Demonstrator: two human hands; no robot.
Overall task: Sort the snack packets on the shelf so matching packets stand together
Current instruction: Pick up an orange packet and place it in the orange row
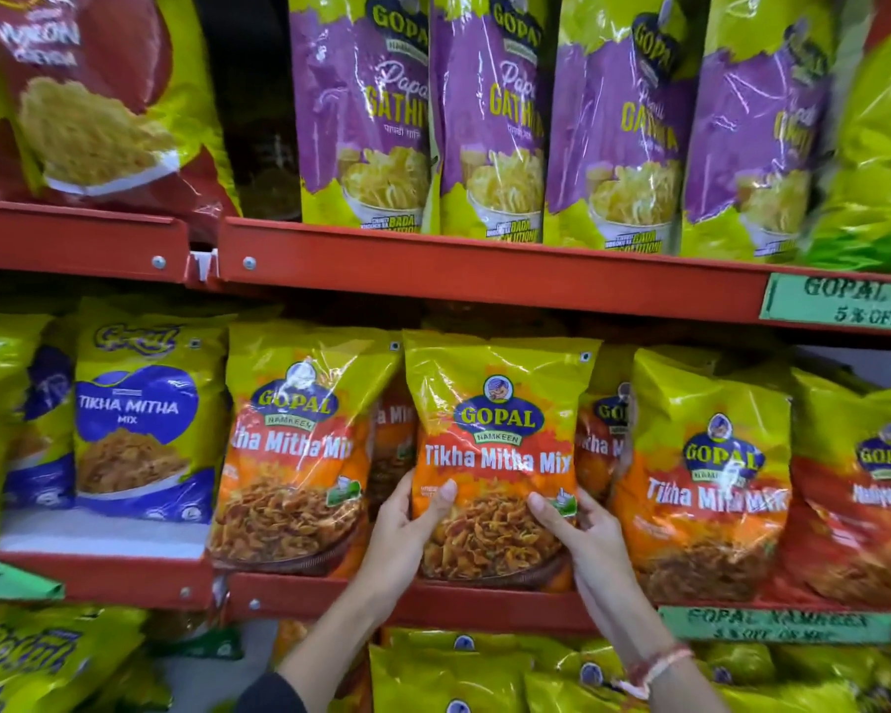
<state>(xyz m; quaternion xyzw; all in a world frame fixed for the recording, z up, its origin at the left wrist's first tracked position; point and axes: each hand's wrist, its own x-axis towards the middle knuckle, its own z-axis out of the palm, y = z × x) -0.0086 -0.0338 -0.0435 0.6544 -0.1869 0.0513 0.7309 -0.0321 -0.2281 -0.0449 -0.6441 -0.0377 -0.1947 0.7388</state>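
Note:
An orange and yellow Tikha Mitha Mix packet (495,445) stands upright in the middle of the red shelf (433,604). My left hand (407,527) grips its lower left edge and my right hand (577,532) grips its lower right edge, thumbs on the front. Matching orange packets stand to its left (294,445) and right (700,481), with more partly hidden behind. A blue and yellow Tikha Mitha Mix packet (140,419) stands further left.
Purple Papdi Gathiya packets (489,115) fill the upper shelf, beside a red packet (88,95) at the left. A red-orange packet of another kind (865,491) stands at the far right. Green price labels (839,301) hang on the shelf edges. Yellow packets (459,676) lie below.

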